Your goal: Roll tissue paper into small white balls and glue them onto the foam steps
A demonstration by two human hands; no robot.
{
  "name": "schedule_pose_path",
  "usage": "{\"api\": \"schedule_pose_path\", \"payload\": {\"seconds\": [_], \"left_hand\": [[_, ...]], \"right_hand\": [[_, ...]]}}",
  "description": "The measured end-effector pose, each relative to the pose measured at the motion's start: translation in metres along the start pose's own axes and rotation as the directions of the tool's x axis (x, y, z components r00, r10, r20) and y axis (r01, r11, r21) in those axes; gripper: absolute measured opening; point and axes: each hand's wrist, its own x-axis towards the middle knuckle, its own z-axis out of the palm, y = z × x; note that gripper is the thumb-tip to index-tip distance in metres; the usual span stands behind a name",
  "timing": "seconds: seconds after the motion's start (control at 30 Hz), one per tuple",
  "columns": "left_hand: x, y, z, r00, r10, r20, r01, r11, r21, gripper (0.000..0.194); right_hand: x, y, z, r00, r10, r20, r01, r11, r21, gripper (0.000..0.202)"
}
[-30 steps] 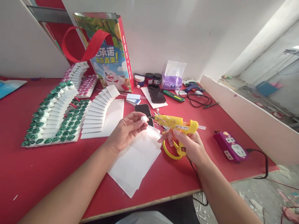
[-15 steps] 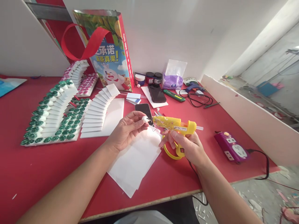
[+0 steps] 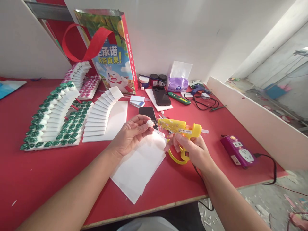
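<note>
Between thumb and fingertips, my left hand [image 3: 133,133] pinches a small white rolled paper piece [image 3: 150,123]. My right hand [image 3: 190,147] is wrapped around the handle of a yellow hot glue gun [image 3: 179,127], whose nozzle points left, right by the white piece. A clear glue stick [image 3: 205,131] pokes out of its back end. Whether the nozzle touches the piece I cannot tell. Under both hands lie overlapping white paper sheets [image 3: 134,173]. Yellow-handled scissors [image 3: 176,158] are partly hidden behind the glue gun and my right hand.
Left stand a green-and-white paper model [image 3: 48,128] and fanned white strips [image 3: 98,118] on a white board. A gift bag [image 3: 115,57], paint jars [image 3: 154,80], tissue pack [image 3: 178,81], phone [image 3: 161,96] and green cutter [image 3: 179,98] are behind. A purple power socket [image 3: 238,152] sits right.
Hardly anything differs. The view has shifted very slightly; both hands keep the same hold, with the glue gun's nozzle still beside the white piece.
</note>
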Motion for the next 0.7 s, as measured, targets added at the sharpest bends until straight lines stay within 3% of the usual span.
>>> {"api": "schedule_pose_path", "payload": {"seconds": [0.5, 0.7], "left_hand": [[-0.0002, 0.0006, 0.0037, 0.998, 0.011, -0.068, -0.011, 1.0, -0.005, 0.024], [-0.0011, -0.0001, 0.0055, 0.994, 0.068, -0.086, -0.064, 0.996, 0.057, 0.023]], "right_hand": [[-0.0004, -0.001, 0.0, 1.0, 0.01, -0.003, -0.01, 0.999, -0.033, 0.052], [-0.0006, -0.0009, -0.0001, 1.0, 0.021, 0.005, -0.021, 0.999, -0.026, 0.049]]}}
